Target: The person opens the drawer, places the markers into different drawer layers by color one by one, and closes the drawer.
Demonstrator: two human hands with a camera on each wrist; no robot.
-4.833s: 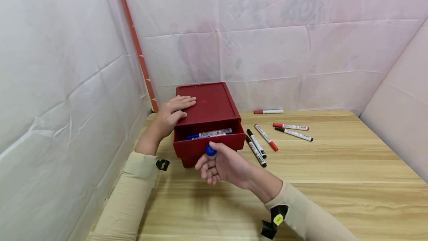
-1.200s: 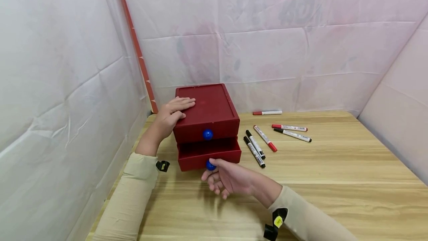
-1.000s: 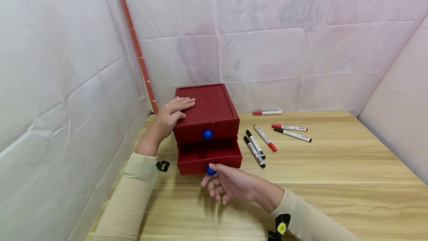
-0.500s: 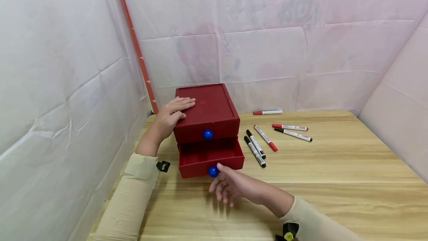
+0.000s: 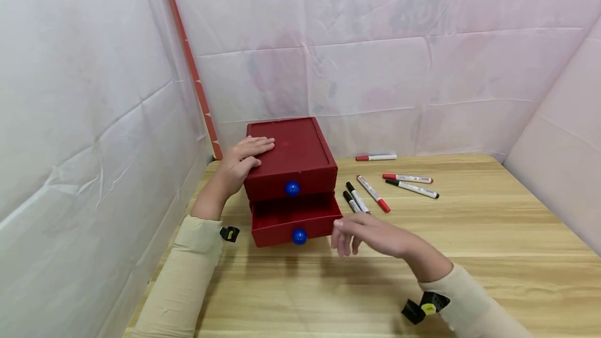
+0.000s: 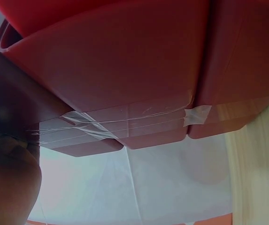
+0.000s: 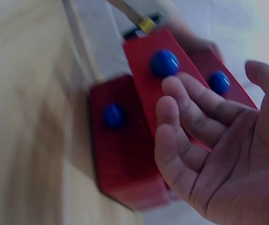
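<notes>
My left hand (image 5: 241,163) lies flat on the smooth red plastic drawer box (image 5: 291,158); my right hand (image 5: 371,233), fingers relaxed, hovers at 3 o'clock from its round glossy blue knob (image 5: 299,236).

No legible text anywhere; print on the marker pens (image 5: 407,178) is too small to read.

My wooden table (image 5: 469,254) carries loose markers: a red-capped marker (image 5: 375,157) lies nearest the back wall, well apart from the rest. Two more, a red-capped one (image 5: 407,178) and a black-capped one (image 5: 413,189), lie side by side near it. White sheeting (image 5: 94,93) encloses the table.
</notes>
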